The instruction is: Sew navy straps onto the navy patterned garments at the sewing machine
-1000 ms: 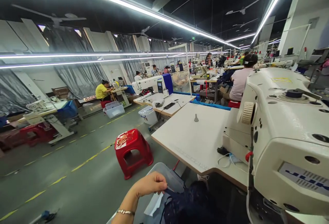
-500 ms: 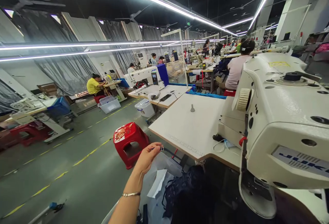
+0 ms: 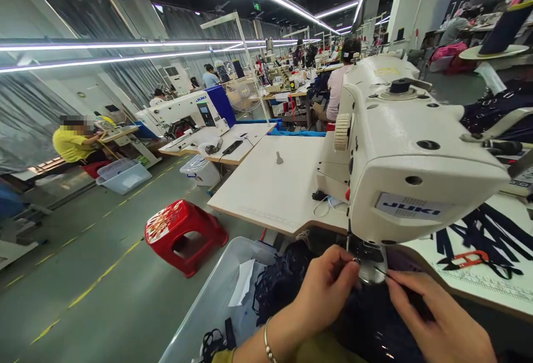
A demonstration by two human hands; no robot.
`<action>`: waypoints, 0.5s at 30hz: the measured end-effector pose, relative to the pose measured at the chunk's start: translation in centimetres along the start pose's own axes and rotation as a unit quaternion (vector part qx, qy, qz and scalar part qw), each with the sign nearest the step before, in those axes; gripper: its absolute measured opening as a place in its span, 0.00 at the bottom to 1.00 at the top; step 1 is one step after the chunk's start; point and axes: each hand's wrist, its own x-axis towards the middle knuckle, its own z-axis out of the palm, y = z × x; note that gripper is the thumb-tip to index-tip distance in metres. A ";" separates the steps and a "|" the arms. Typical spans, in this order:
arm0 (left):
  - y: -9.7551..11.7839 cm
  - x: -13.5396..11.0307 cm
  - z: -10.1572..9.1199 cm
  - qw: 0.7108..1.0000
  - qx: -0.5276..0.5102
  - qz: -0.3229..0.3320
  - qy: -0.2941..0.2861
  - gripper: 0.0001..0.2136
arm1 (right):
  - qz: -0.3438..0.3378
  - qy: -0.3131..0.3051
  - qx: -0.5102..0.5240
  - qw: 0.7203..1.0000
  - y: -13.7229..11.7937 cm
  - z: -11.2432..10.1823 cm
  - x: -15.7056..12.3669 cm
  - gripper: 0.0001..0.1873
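Observation:
My left hand (image 3: pixel 325 291) is pinched on dark navy fabric (image 3: pixel 366 324) just left of the presser foot (image 3: pixel 368 266) of a white JUKI sewing machine (image 3: pixel 400 152). It wears a thin bracelet at the wrist. My right hand (image 3: pixel 437 318) lies to the right of the foot, fingers closed on the same dark fabric and pointing toward the needle. More dark lace (image 3: pixel 278 285) spills into a clear plastic bin (image 3: pixel 208 307) below my left arm.
Red-handled snips (image 3: pixel 466 259) and dark straps (image 3: pixel 483 230) lie on the table at right. A red stool (image 3: pixel 183 232) stands in the aisle. A white table (image 3: pixel 270 185) extends behind the machine. Other workers sit at machines beyond.
My left hand rose from the bin to the presser foot. My right hand came into view on the fabric. The view swung right and down toward the machine.

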 end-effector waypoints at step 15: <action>-0.8 -0.6 0.1 0.904 0.369 0.213 0.029 0.07 | -0.101 0.006 0.010 0.995 -0.6 1.3 -0.7 0.10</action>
